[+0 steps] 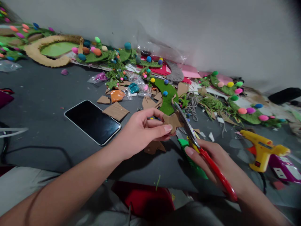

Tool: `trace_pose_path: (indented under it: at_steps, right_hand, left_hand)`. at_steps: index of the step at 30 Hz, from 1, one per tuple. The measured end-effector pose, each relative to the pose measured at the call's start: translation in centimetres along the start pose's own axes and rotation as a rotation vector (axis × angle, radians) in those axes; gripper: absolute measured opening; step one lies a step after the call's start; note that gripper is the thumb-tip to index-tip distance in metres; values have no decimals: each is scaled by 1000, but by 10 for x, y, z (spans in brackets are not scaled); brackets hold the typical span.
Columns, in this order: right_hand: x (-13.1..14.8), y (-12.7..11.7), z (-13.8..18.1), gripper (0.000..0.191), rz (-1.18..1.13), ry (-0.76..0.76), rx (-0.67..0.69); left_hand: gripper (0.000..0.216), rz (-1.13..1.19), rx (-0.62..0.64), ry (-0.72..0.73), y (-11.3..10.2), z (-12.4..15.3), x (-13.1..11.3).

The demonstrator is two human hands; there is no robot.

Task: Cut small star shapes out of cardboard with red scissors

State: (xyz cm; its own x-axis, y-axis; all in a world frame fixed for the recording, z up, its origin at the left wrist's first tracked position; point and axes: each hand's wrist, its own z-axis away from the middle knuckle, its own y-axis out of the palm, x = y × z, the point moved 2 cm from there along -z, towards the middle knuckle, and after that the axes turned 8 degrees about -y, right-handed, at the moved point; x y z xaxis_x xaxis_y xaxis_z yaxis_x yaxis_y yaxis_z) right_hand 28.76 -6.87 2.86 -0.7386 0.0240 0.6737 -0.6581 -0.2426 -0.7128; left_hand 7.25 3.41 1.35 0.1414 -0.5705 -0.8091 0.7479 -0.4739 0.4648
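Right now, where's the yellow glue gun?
Head view, far right: the yellow glue gun lies on the grey table, right of the right hand, beside a purple box.

In view are one smartphone (pixel 92 121), one pair of red-handled scissors (pixel 204 150), one yellow glue gun (pixel 262 150), one jute-wrapped ring (pixel 37 53) and one brown cardboard cutout (pixel 172 121), plus two hands, a left hand (pixel 141 131) and a right hand (pixel 218 163). There are three small plastic packets: one orange packet (pixel 117 95), one teal packet (pixel 134 88) and one magenta packet (pixel 101 77). The pom-poms (pixel 242 110) and loose cardboard scraps (pixel 116 111) are too many to count exactly.
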Motion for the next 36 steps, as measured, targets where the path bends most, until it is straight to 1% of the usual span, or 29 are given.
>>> trace_pose_path:
  at_steps: [7, 11, 15, 19, 21, 24, 27, 30, 32, 36]
  right_hand:
    - [0, 1, -3, 49, 21, -6, 2]
    - [0, 0, -3, 48, 40, -23, -19]
    - [1, 1, -3, 47, 35, -23, -59]
    - [1, 4, -2, 51, 0, -2, -122]
    - [-1, 3, -3, 53, -23, 16, -158]
    - [-7, -4, -2, 57, -14, 64, -184]
    - [-13, -14, 0, 55, 65, 93, -156]
    - [-16, -19, 5, 49, 84, 105, -66]
    - [-17, -19, 7, 48, 72, 115, -19]
    - [-15, -16, 7, 52, 63, 124, 17]
  left_hand:
    - [43, -14, -2, 0, -1, -1, 0]
    - [43, -2, 4, 2, -1, 0, 0]
    - [44, 10, 17, 0, 0, 0, 1]
    - [42, 4, 13, 8, 0, 0, 0]
    - [37, -17, 3, 31, 0, 1, -2]
    - [30, -58, -39, 114, -3, 1, -6]
    - [30, -77, -92, 209, -8, 0, -9]
    - [29, -103, -132, 277, -11, 0, -11]
    - [29, -134, -139, 303, -11, 1, -11]
    - [28, -218, -134, 308, -10, 1, -11]
